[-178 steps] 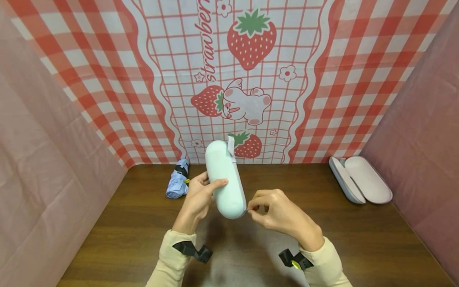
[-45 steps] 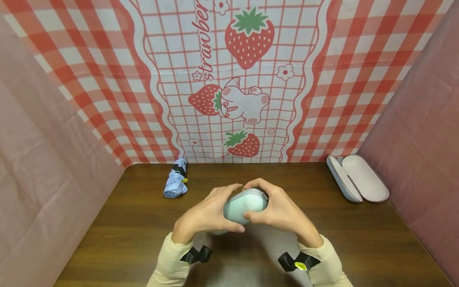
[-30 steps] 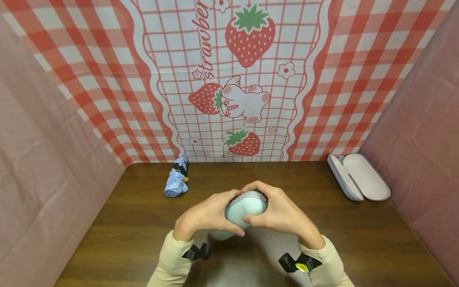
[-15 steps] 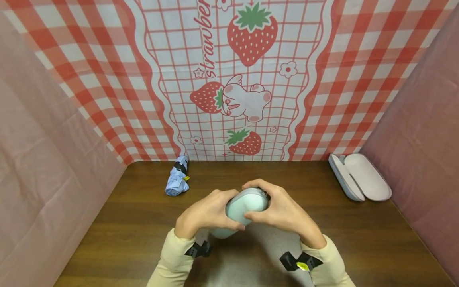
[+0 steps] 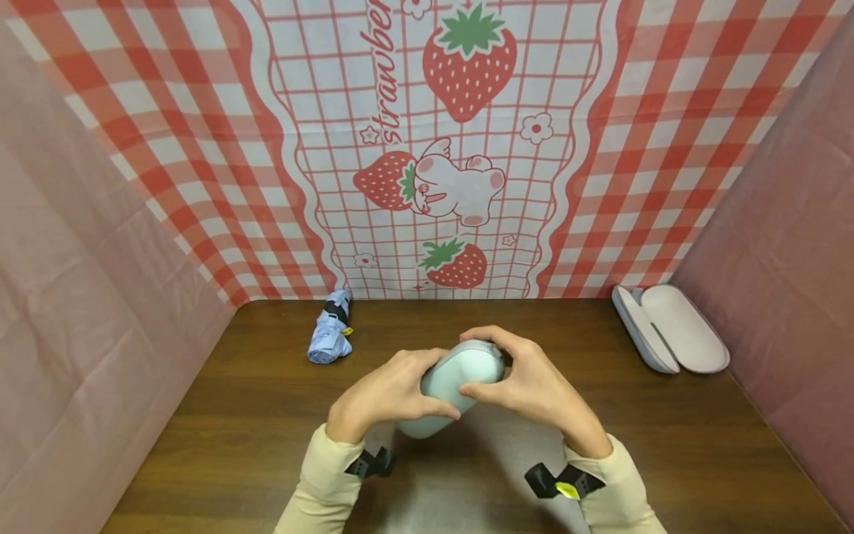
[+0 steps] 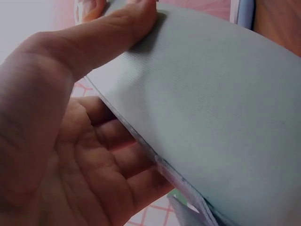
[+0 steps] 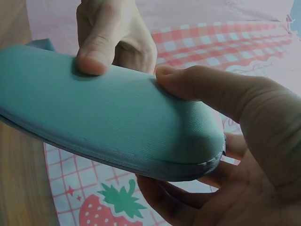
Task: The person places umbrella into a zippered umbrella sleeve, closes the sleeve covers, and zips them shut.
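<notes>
A mint-green glasses case (image 5: 443, 389) with rounded ends and a grey zipper edge is held above the table, its far right end raised. My left hand (image 5: 383, 397) grips its left side, thumb on top and fingers underneath, as the left wrist view shows. Around the far right end curls my right hand (image 5: 534, 386), with its thumb pressed on the shell. In the right wrist view, the zipper seam (image 7: 94, 157) runs along the lower edge of the case, and the fingers sit below it. The case's inside is hidden.
A folded light-blue umbrella (image 5: 328, 330) with a black strap lies at the back left of the wooden table (image 5: 227, 437). At the back right rests an open grey case (image 5: 683, 326). A strawberry-print cloth (image 5: 467, 185) hangs behind, with pink cloth on both sides.
Earlier my right hand pinched the zipper end while my left held the case nearly upright. Now both hands grip the case, lowered and turned. Lately its right end has risen slightly to the right.
</notes>
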A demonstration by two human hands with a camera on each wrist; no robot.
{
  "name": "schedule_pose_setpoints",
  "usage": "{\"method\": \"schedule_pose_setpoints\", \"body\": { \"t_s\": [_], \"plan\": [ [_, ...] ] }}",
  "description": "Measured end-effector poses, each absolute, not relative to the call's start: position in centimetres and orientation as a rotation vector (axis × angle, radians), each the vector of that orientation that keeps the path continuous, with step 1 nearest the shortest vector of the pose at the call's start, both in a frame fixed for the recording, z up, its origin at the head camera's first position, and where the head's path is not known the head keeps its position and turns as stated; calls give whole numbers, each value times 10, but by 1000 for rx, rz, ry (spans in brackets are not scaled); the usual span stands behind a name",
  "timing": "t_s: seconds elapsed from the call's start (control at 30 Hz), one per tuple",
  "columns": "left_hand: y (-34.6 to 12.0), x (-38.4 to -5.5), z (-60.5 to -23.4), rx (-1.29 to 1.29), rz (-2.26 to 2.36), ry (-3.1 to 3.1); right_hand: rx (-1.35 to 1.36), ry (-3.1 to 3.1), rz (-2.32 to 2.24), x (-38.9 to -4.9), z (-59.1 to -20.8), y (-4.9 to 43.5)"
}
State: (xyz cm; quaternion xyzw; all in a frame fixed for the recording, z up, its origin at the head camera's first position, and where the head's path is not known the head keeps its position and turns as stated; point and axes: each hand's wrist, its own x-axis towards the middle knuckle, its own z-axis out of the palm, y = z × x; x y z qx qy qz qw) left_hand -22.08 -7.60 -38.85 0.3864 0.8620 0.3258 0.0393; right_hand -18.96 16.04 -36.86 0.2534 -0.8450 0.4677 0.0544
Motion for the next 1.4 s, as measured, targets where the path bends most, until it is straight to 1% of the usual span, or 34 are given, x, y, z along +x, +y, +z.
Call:
{"method": "schedule_pose_setpoints", "body": {
  "t_s": [0.23, 0.63, 1.1, 1.4],
  "plan": [
    [-78, -220, -389, 1159, 965, 2675, 815, -2581, 1394, -193, -371, 163],
    [-82, -223, -387, 1091, 923, 2667, 805, -2319, 1379, -198, -369, 174],
    [-86, -225, -388, 1083, 925, 2645, 836, -2295, 1162, -201, -371, 175],
    [-86, -225, -387, 1079, 910, 2644, 926, -2238, 1085, -201, -371, 175]
  ]
}}
